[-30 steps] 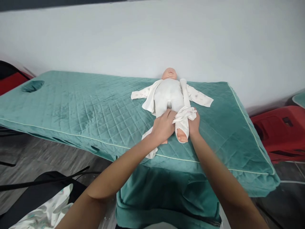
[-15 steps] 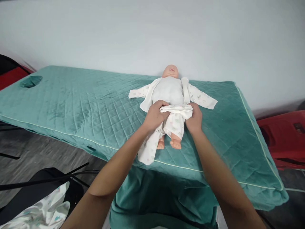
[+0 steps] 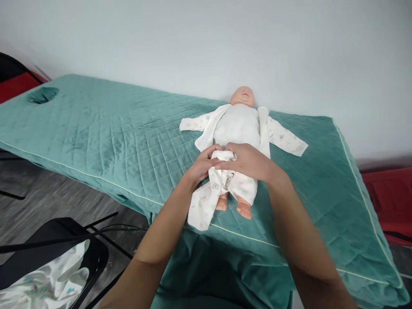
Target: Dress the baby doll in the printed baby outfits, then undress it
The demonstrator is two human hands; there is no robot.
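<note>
A baby doll [image 3: 242, 96] lies on its back, its feet towards me. Its open white printed jacket [image 3: 287, 136] is spread out at both sides of the pale body. White printed baby pants [image 3: 243, 185] are on its legs, with one pant leg hanging loose at the left and both feet bare. My left hand [image 3: 202, 165] grips the bunched waistband from the left. Reaching across the doll's front, my right hand [image 3: 249, 161] has its fingers closed on the same bunched cloth, close to the left fingers. Part of the waistband is hidden by the hands.
The doll rests on a green quilted massage table [image 3: 135, 141] with a face hole [image 3: 43, 95] at the far left. A black chair [image 3: 64, 231] at lower left holds printed white cloth [image 3: 48, 279]. Red chairs [image 3: 391, 201] stand beyond the right end. A white wall [image 3: 206, 47] runs behind.
My right hand has moved left from the waistband's right side to the middle, beside my left hand. The waistband is now gathered tighter. The camera view has shifted slightly.
</note>
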